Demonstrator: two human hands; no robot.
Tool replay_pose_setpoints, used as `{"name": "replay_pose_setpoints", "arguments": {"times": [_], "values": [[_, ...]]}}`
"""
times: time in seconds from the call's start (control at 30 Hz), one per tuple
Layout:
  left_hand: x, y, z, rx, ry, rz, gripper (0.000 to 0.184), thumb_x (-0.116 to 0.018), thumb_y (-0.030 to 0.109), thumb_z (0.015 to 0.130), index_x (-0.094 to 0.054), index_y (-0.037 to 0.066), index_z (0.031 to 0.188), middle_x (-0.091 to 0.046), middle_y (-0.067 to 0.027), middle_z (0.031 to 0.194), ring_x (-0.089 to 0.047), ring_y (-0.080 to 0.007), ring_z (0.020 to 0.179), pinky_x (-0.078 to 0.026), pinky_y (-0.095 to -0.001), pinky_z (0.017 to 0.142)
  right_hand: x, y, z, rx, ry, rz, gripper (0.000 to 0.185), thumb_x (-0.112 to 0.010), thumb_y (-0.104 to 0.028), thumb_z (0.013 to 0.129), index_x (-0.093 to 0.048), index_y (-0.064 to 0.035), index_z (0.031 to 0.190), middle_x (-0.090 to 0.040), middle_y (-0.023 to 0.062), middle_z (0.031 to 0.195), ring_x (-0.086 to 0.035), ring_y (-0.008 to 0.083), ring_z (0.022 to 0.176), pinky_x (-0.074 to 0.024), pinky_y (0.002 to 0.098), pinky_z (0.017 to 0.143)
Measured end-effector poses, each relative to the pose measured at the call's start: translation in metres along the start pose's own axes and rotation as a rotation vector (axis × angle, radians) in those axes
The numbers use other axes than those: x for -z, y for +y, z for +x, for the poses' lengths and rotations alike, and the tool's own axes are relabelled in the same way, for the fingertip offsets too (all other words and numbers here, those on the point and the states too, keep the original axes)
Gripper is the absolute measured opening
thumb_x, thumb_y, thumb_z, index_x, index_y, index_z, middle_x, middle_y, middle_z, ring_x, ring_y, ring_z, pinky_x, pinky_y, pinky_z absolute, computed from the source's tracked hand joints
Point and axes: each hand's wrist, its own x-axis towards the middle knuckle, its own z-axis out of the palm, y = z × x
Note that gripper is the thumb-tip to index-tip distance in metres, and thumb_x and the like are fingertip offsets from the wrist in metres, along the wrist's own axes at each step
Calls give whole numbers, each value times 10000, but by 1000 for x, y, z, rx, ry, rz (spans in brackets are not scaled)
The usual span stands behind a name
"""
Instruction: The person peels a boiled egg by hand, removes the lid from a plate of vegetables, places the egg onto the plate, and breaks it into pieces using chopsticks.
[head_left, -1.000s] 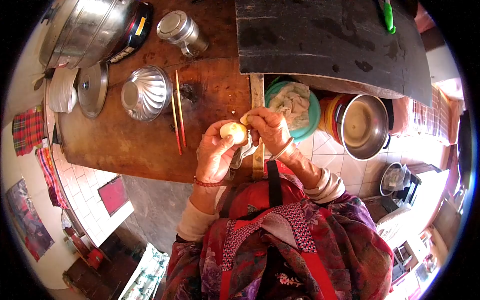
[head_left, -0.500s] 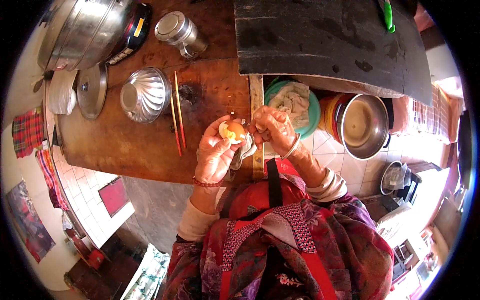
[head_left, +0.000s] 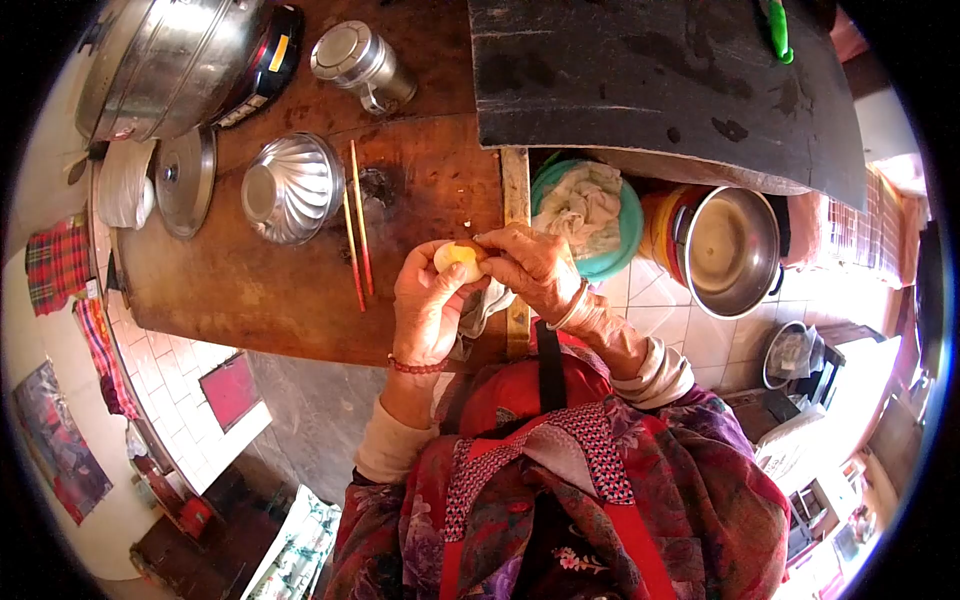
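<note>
Item: one egg (head_left: 456, 258), rounded, pale on the exposed side with a yellow patch and brown toward the right hand. Held above the front right part of the brown wooden tabletop (head_left: 205, 285).

Left hand (head_left: 424, 295): fingers closed around the egg, thumb laid across its pale side; red beaded bracelet (head_left: 418, 366) at the wrist.

Right hand (head_left: 540, 268): fingers narrow, bunched together and touching the egg's brown side; whether they pinched a piece of shell could not be told. Pale rigid bangle (head_left: 573, 304) at the wrist.

Below the hands: crumpled greyish cloth (head_left: 487, 308) at the tabletop's edge. Small pale crumbs lay on the wood just beyond the egg.

Left of the hands: two slim wooden chopsticks (head_left: 366, 255) with red ends, side by side; just beside them, a fluted silver metal bowl (head_left: 290, 190), upturned; further left, a round metal lid (head_left: 190, 190) with a dark knob.

Far side: a lidded silver metal canister (head_left: 365, 68) with a handle, and a large cylindrical steel pot (head_left: 180, 70).

Right of the hands: a round turquoise basin (head_left: 628, 240) containing pale rumpled cloth (head_left: 580, 210), and near it a wide two-handled steel pan (head_left: 735, 255)
</note>
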Motion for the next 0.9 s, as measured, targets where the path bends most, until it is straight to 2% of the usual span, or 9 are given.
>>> {"name": "replay_pose_setpoints", "arguments": {"times": [0.07, 0.27, 0.37, 0.47, 0.53, 0.57, 0.63, 0.8, 0.9], "values": [[1, 1, 0, 18, 10, 45, 315, -636, 133, 854, -487, -6, 1094, -588, -116, 1028, -602, -219, 944, -519, -382, 853, -3, 0, -1, 10, 28, -1, 215, -628, -97, 821, -607, 26, 996, -635, 169, 841, -644, 290, 746, -510, 340, 646], [1, 0, 1, 18, 30, 44, 335, -644, 142, 849, -482, -7, 1101, -586, -118, 1026, -601, -219, 938, -514, -377, 854, -8, 0, 1, 22, 69, -84, 157, -581, -13, 827, -606, 23, 978, -632, 175, 835, -644, 311, 765, -513, 338, 638], [5, -1, 3, 30, 28, 38, 340, -649, 147, 846, -483, -9, 1098, -587, -118, 1020, -601, -218, 938, -514, -372, 853, -10, 1, 2, 56, 119, -58, 159, -576, 5, 823, -604, 23, 978, -623, 172, 811, -642, 272, 679, -506, 322, 583], [2, 0, 3, 21, 34, 27, 358, -657, 153, 840, -483, -14, 1105, -590, -117, 1026, -602, -215, 938, -516, -372, 850, -8, -2, 3, -21, 80, -90, 144, -556, -8, 849, -604, 17, 982, -621, 133, 784, -614, 186, 572, -491, 289, 511], [3, 3, 3, 37, -5, -12, 378, -657, 153, 840, -479, -13, 1130, -589, -119, 1043, -601, -217, 946, -519, -368, 844, -5, -4, 4, -433, -21, 355, 145, -527, -40, 886, -601, 36, 985, -616, 99, 782, -580, 119, 524, -474, 248, 460], [3, 4, 3, 51, -47, -52, 399, -657, 153, 841, -475, -13, 1154, -589, -121, 1061, -600, -219, 954, -523, -363, 838, -3, -3, 4, -433, -22, 354, 145, -527, -40, 886, -601, 36, 985, -616, 99, 782, -580, 119, 524, -474, 248, 460], [2, 4, 3, 56, -67, -112, 398, -650, 118, 839, -471, -18, 1167, -586, -128, 1068, -599, -227, 965, -524, -361, 843, 0, -1, 6, -639, -7, 711, 177, -495, -67, 912, -594, 57, 991, -607, 86, 790, -579, 117, 539, -482, 234, 459], [0, 3, 6, 66, -159, -202, 445, -640, 84, 841, -450, -11, 1231, -573, -135, 1107, -591, -241, 1001, -517, -364, 866, -1, 5, 6, -677, 66, 834, 185, -485, -86, 901, -578, 48, 988, -599, 89, 739, -565, 129, 484, -472, 240, 443], [-1, 4, 5, 56, -141, -180, 466, -627, 69, 847, -433, 1, 1265, -563, -133, 1131, -585, -237, 1016, -516, -369, 870, 4, 10, 5, -678, 20, 887, 236, -481, -129, 919, -585, 72, 988, -598, 103, 805, -585, 134, 536, -492, 235, 492]]}}
